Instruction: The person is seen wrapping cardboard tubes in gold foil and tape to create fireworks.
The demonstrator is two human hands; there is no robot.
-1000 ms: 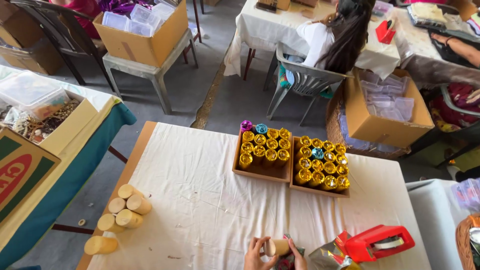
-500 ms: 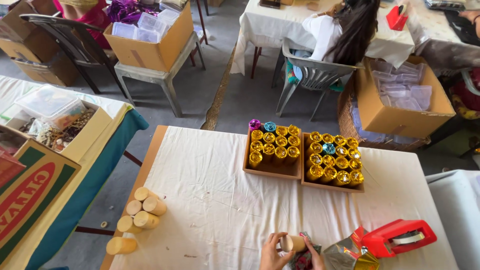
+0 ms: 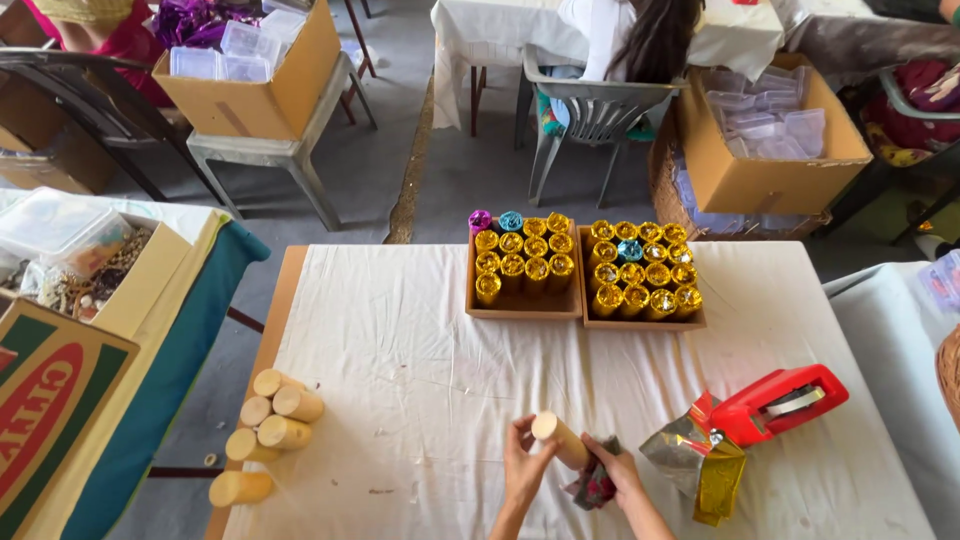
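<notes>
My left hand (image 3: pixel 522 465) and my right hand (image 3: pixel 612 474) together hold a plain tan cylinder (image 3: pixel 558 438) over the white tablecloth (image 3: pixel 400 370) near the front edge. My right hand also grips a crumpled dark foil piece (image 3: pixel 593 487). Right of my hands lies a red tape dispenser (image 3: pixel 780 402) on crumpled silver and gold foil (image 3: pixel 700 462). At the far side stand two shallow wooden trays (image 3: pixel 523 306), (image 3: pixel 640 322) packed with several gold-wrapped cylinders, plus a few purple and blue ones. A pile of bare tan cylinders (image 3: pixel 270 420) lies at the table's left edge.
A person sits on a grey plastic chair (image 3: pixel 590 115) beyond the table, back turned. Cardboard boxes of clear plastic containers stand at the back left (image 3: pixel 262 75) and back right (image 3: pixel 765 140). A green-draped table (image 3: pixel 170 350) with boxes is on the left.
The camera view has dropped and moved closer, so my hands and the table show more fully. My hands have raised the tan cylinder slightly; the trays and the pile stay put.
</notes>
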